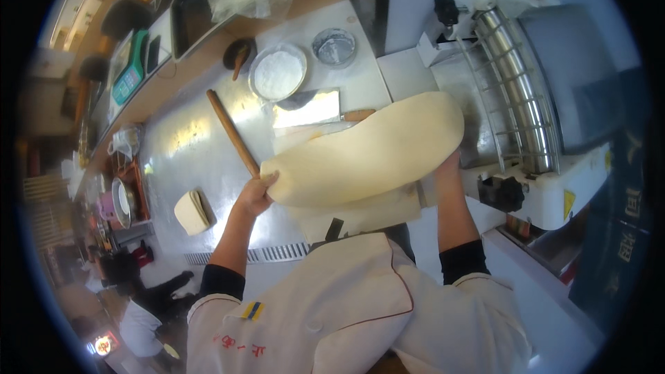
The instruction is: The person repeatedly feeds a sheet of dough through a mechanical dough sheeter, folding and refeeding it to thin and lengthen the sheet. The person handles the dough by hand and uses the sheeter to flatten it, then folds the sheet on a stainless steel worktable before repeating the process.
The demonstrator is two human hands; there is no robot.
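Observation:
A long, smooth sheet of dough (363, 153) stretches between my two hands, above the metal worktop (171, 161). My left hand (255, 195) pinches its left end, thumb on top. My right hand (448, 163) is under the right end, partly hidden by the dough. A wooden rolling pin (231, 132) lies with its near end beside my left hand. Behind the dough rests a cleaver (309, 109) with a wooden handle. A folded piece of dough (191, 213) sits on the worktop at the left.
A dough sheeter (519, 93) with a steel roller and wire guard stands at the right. Beyond the dough are a bowl of white flour (278, 72) and a smaller floury bowl (334, 48). A green scale (130, 75) is at the upper left. Another person (143, 322) is at the lower left.

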